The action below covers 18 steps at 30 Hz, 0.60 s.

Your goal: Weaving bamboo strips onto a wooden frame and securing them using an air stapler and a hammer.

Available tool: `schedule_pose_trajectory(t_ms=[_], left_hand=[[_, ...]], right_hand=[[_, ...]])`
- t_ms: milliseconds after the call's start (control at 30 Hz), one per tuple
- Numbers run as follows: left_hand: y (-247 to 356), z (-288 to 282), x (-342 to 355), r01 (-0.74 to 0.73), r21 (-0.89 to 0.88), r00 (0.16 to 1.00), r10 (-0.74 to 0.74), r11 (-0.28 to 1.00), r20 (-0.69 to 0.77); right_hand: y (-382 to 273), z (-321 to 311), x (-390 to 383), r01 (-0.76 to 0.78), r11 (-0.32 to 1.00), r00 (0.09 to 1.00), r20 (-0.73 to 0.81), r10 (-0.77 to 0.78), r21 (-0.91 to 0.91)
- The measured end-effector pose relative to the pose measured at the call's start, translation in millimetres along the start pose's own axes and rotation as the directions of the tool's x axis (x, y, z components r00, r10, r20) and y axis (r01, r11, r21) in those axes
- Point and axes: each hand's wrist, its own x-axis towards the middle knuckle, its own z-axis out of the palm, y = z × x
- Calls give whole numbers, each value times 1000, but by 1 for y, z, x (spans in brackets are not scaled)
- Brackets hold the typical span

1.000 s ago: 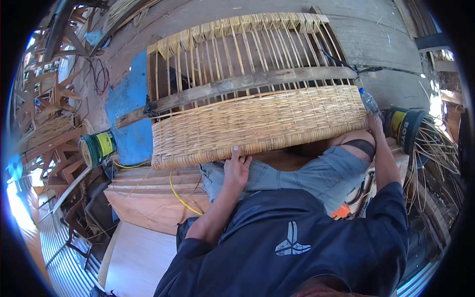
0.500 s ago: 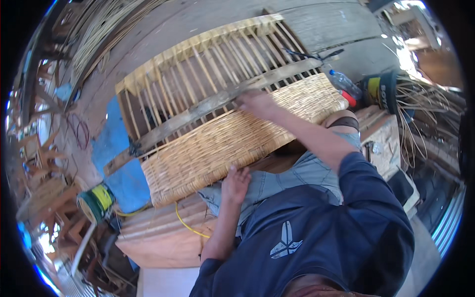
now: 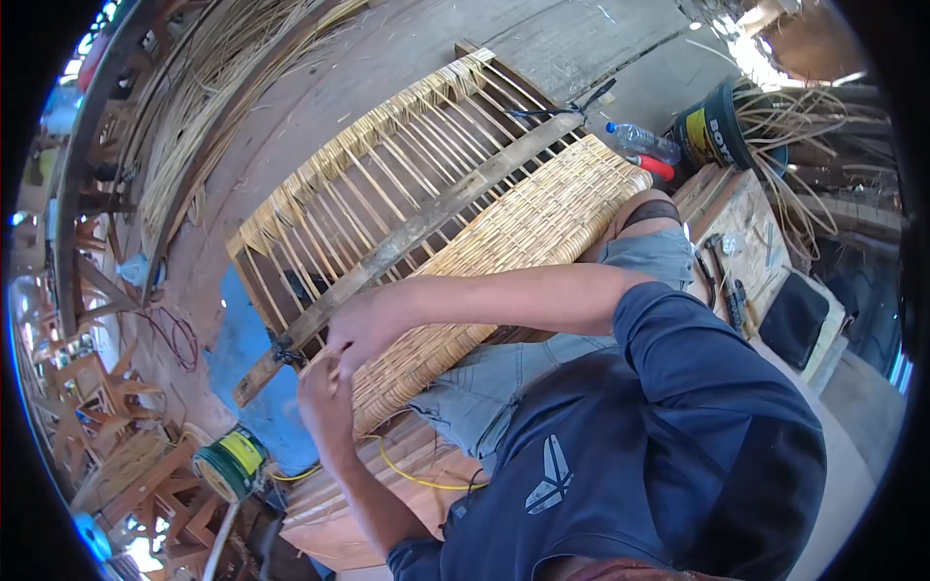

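Observation:
A woven rattan panel lies across my lap on a wooden frame, its near part closely woven and its far part bare rattan rods. Along the weave's far edge runs a flat wooden slat, tied near both ends with dark cord. My right hand reaches across to the left end of the weave, fingers curled together. My left hand meets it there, fingers bunched at the panel's left edge. Whatever lies between the fingers is too small and covered to make out.
A bucket of cane strips stands at the right, near a plastic bottle and a red-handled tool. Another green bucket is at the left beside a blue sheet. Long cane bundles lie at the far left.
My right hand has swept left along the weave from its middle to the left end. My left hand has moved up and left from the near edge to meet it.

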Motion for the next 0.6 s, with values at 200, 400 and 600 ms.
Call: schedule_pose_trajectory(t_ms=[200, 400, 600], left_hand=[[-73, -82, -55, 173, 63, 892, -129, 983, -434], [-72, -152, -101, 255, -45, 876, -250, 966, -411], [-6, -107, -79, 174, -584, 984, -115, 793, 136]], right_hand=[[-59, -57, -52, 206, 933, 977, -112, -180, 295], [28, -159, -244, 271, 931, 508, -858, 78, 245], [148, -145, -430, 452, 743, -38, -822, 568, 493]])
